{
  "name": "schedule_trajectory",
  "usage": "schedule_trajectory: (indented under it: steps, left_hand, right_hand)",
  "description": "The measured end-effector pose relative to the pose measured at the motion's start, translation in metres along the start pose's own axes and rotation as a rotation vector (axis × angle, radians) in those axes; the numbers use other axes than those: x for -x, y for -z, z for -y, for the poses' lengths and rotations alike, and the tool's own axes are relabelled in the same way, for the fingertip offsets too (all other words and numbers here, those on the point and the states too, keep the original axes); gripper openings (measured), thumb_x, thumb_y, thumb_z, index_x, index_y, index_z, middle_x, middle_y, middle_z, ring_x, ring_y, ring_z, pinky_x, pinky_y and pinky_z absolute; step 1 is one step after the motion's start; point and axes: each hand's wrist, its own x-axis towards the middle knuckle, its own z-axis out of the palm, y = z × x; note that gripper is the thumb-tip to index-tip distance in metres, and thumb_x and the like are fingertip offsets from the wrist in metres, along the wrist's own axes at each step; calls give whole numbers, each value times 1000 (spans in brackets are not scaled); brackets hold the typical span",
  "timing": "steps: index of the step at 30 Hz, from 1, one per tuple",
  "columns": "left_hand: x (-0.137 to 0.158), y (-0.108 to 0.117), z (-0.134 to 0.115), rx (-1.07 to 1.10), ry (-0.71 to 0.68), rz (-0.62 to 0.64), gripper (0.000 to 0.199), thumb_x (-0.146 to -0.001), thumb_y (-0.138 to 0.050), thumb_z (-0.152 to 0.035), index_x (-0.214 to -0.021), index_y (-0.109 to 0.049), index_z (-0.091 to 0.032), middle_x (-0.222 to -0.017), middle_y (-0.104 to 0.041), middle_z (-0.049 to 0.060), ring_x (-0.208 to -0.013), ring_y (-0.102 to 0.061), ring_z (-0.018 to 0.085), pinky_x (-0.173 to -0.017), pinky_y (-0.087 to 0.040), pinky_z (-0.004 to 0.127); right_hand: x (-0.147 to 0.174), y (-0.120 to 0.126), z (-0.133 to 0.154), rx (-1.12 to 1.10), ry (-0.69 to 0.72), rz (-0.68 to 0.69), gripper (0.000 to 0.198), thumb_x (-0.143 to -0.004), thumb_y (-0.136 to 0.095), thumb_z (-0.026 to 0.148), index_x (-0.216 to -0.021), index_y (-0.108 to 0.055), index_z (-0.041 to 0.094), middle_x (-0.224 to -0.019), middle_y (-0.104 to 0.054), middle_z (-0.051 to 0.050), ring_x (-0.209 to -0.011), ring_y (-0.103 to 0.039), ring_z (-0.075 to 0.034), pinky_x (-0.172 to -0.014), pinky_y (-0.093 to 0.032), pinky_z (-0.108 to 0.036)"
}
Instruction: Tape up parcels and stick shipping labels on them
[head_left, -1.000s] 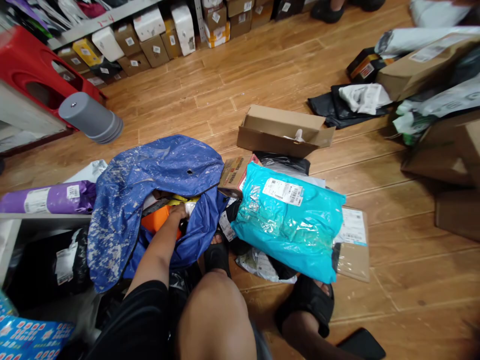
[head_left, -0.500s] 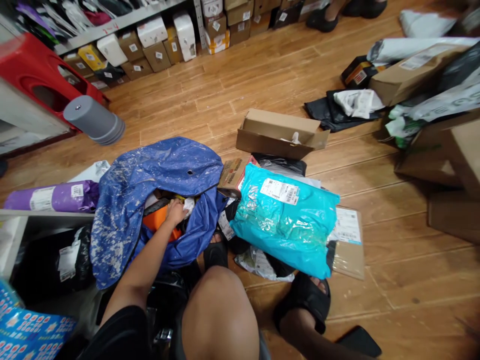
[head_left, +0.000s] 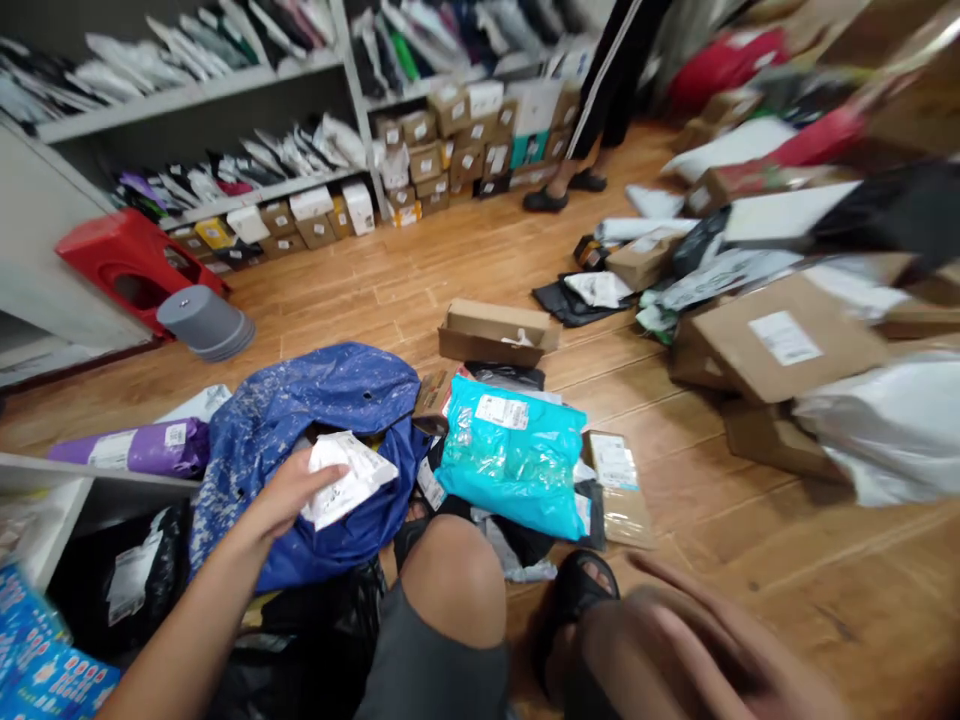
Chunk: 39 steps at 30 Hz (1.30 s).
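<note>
My left hand (head_left: 296,488) is closed on a small white mailer packet (head_left: 349,478), pinched by its left side above the bag. Beneath it the blue bag (head_left: 322,375), smudged with white, lies on the floor with its mouth open; the packet and hand hide much of its inside. Low on the right, my right hand (head_left: 697,640) is smeared by motion beside my leg, and its fingers do not show clearly. A turquoise plastic parcel (head_left: 517,455) with a white label rests on other packages in front of my knees.
Around the turquoise parcel lie an open cardboard box (head_left: 491,345) and a flat brown package (head_left: 622,515). To the left are a purple parcel (head_left: 142,450), a grey bucket-shaped object (head_left: 206,322) and a red stool (head_left: 127,255). Piled boxes (head_left: 787,335) fill the right; a person (head_left: 615,90) stands by the shelves.
My left hand has come up out of the blue bag with the white packet. My right hand has entered at the lower right. The view has tilted up, showing more shelves and boxes.
</note>
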Motion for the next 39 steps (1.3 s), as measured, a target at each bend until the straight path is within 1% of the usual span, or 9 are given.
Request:
schedule_trajectory:
  steps: [4,6,11,16,22,27,31,35,39]
  left_hand:
    - [69,-54,-57,215,-78,248,56,-62,-102,-51,-101,-83,-17,-91,-85,13,-79,-80,34,-71,-64,38]
    - [93,-87,-70,231,-103,378,52,-63,-102,-50,-99,-85,-18,-91,-84,13,-79,-80,33,-72,-64,39]
    - [128,-139,-57,304,-95,476,61,-64,-101,-58,-109,-85,-19,-98,-84,11,-83,-78,27,-78,-63,34]
    - [144,-148,-28,513,-17,329,53,-65,-102,-55,-102,-86,-21,-95,-82,7,-75,-74,20,-65,-61,25]
    - [174,-160,-26,606,-72,299,62,-65,-103,-43,-118,-81,-20,-113,-83,10,-98,-78,26,-85,-61,29]
    - [202,-155,-38,588,-159,343,71,-68,-102,-42,-132,-76,-25,-125,-81,9,-109,-77,29,-90,-61,31]
    - [213,-160,-32,557,-236,320,72,-70,-101,-44,-134,-74,-23,-126,-80,11,-116,-75,31,-95,-60,33]
    - [217,-168,-22,500,-382,309,65,-82,-94,-41,-138,-68,-23,-135,-76,11,-118,-74,27,-99,-59,33]
    - [220,-168,-16,422,-483,310,54,-91,-85,-37,-139,-66,-23,-138,-74,11,-119,-74,25,-99,-59,32]
  right_hand:
    - [-40,-40,76,-744,-222,489,67,-90,-66,81,-124,-77,24,-122,-80,-17,-106,-78,-38,-103,-61,-58]
    - [-54,-55,97,-891,-293,742,71,-87,-69,82,-120,-77,20,-116,-81,-16,-103,-78,-36,-97,-61,-54]
    - [-37,-57,87,-880,-161,549,62,-78,-90,67,-113,-77,18,-108,-81,-9,-98,-75,-28,-92,-57,-39]
    - [-14,-24,61,-807,-116,483,66,-72,-96,65,-112,-76,16,-110,-80,-9,-98,-74,-26,-92,-56,-38]
    - [0,-14,48,-647,-102,413,66,-83,-82,74,-116,-74,17,-115,-79,-11,-110,-71,-32,-96,-56,-43]
    - [22,-21,60,-400,-12,352,72,-93,-74,72,-144,-66,22,-133,-73,-13,-125,-64,-37,-111,-47,-52]
    - [58,-23,86,-69,174,245,63,-102,-60,73,-146,-65,28,-144,-69,-13,-140,-55,-40,-119,-38,-57]
    - [87,-19,112,66,225,204,44,-90,-82,58,-113,-71,22,-113,-74,-11,-111,-66,-33,-92,-54,-42]
    - [93,-18,124,53,181,312,14,-100,-67,32,-90,-64,23,-79,-68,1,-72,-62,-17,-65,-45,-29]
